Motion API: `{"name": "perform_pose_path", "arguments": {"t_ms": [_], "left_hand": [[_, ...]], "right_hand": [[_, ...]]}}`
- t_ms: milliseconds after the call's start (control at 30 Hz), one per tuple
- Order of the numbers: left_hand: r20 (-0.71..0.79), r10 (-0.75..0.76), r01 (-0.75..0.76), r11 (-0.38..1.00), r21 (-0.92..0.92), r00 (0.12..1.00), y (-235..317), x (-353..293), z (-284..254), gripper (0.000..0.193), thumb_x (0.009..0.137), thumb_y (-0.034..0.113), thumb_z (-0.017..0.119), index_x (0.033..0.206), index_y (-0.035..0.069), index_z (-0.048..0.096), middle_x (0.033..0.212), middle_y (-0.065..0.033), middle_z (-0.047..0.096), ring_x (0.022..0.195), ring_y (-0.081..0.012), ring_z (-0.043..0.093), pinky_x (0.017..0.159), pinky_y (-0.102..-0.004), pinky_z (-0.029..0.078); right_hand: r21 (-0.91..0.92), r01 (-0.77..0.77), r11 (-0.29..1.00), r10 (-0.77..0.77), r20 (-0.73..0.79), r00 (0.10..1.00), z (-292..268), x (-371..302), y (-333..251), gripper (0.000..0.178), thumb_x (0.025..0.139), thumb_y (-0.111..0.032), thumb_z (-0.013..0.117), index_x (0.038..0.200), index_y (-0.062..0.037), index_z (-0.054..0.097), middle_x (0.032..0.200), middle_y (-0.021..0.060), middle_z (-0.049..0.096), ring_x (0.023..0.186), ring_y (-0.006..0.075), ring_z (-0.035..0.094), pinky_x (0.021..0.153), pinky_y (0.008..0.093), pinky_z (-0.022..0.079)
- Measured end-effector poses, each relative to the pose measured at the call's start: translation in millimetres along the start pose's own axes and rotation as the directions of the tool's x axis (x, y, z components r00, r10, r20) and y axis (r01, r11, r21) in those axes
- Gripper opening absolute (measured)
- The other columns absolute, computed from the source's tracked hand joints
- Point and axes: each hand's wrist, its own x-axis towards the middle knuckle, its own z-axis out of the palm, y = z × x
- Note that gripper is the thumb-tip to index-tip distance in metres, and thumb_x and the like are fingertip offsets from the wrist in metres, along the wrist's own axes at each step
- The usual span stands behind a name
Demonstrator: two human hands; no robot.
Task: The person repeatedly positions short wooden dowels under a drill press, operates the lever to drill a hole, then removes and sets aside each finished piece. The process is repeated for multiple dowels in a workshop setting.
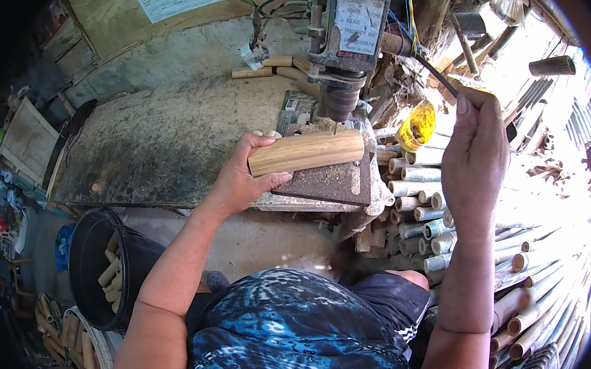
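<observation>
My left hand (244,169) grips one end of a short bamboo tube (308,154), thumb at the near side and fingers on the far side. The tube lies sideways over the dusty base plate (330,183) of a drill press (349,58). Its thin bit stands above the right part of the tube, touching or almost touching it; I cannot tell if it has entered. My right hand (475,142) is closed around the end of the drill press's dark lever (437,74), raised at the right.
A worn wooden table (154,140) carries several bamboo pieces (255,72) at the back. Stacked bamboo poles (442,243) fill the right side, below a yellow container (417,126). At lower left stands a black bucket (133,255) of bamboo pieces. Cables hang near the drill.
</observation>
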Motion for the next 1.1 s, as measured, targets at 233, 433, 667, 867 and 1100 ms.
{"name": "perform_pose_path", "arguments": {"t_ms": [233, 433, 667, 867, 1100], "left_hand": [[0.01, 0.048, -0.048, 0.999, -0.003, 0.999, 1.3, 1.5, -0.1, 0.063, 0.081, 0.016, 0.087, 0.124, 0.013, 0.042, 0.125, -0.009, 0.055, 0.113, -0.0182, 0.055, 0.096, -0.0349, 0.05], [0.004, 0.007, -0.006, 0.999, -0.048, 1.0, 5.3, -0.7, -0.1, 0.059, 0.082, 0.02, 0.086, 0.123, 0.012, 0.045, 0.13, -0.0138, 0.057, 0.116, -0.0235, 0.059, 0.096, -0.0378, 0.051], [0.008, 0.001, -0.001, 0.999, -0.045, 1.0, 2.1, -0.4, -0.4, 0.059, 0.082, 0.02, 0.086, 0.123, 0.011, 0.045, 0.128, -0.0131, 0.058, 0.113, -0.0226, 0.06, 0.093, -0.0366, 0.053], [0.034, -0.006, 0.008, 0.998, -0.07, 0.999, 5.5, -0.2, -1.4, 0.059, 0.083, 0.021, 0.085, 0.124, 0.011, 0.043, 0.129, -0.0146, 0.057, 0.114, -0.0232, 0.06, 0.093, -0.0371, 0.054], [0.028, -0.002, 0.002, 1.0, 0.011, 1.0, 5.0, 2.1, -2.3, 0.06, 0.084, 0.022, 0.085, 0.124, 0.01, 0.042, 0.132, -0.0181, 0.057, 0.116, -0.0267, 0.06, 0.1, -0.0403, 0.051]], "right_hand": [[0.029, 0.038, 0.999, -0.038, 0.002, 0.999, 4.1, -7.7, 4.1, 0.014, 0.103, -0.01, 0.051, 0.11, -0.0008, 0.058, 0.093, 0.0188, 0.063, 0.083, 0.0382, 0.064, 0.073, 0.0447, 0.051], [0.073, -0.036, 0.997, 0.032, 0.058, 0.998, 6.2, -15.3, 3.3, 0.018, 0.102, -0.007, 0.049, 0.117, -0.0014, 0.058, 0.092, 0.019, 0.063, 0.082, 0.0374, 0.065, 0.074, 0.045, 0.051], [0.079, -0.231, 0.97, 0.214, 0.185, 0.959, 23.3, -31.9, 11.4, 0.027, 0.1, -0.01, 0.052, 0.126, -0.0047, 0.06, 0.079, 0.0174, 0.066, 0.076, 0.0359, 0.067, 0.074, 0.0463, 0.051], [0.02, -0.363, 0.932, 0.345, 0.265, 0.9, 78.2, -33.8, 48.1, 0.033, 0.099, -0.024, 0.062, 0.126, -0.0063, 0.065, 0.088, 0.0171, 0.072, 0.082, 0.0291, 0.071, 0.075, 0.0402, 0.053], [-0.015, -0.314, 0.949, 0.31, 0.205, 0.929, 151.9, 1.8, 98.1, 0.031, 0.098, -0.037, 0.059, 0.123, -0.0235, 0.071, 0.091, 0.018, 0.073, 0.084, 0.0403, 0.069, 0.078, 0.0494, 0.053]]}}
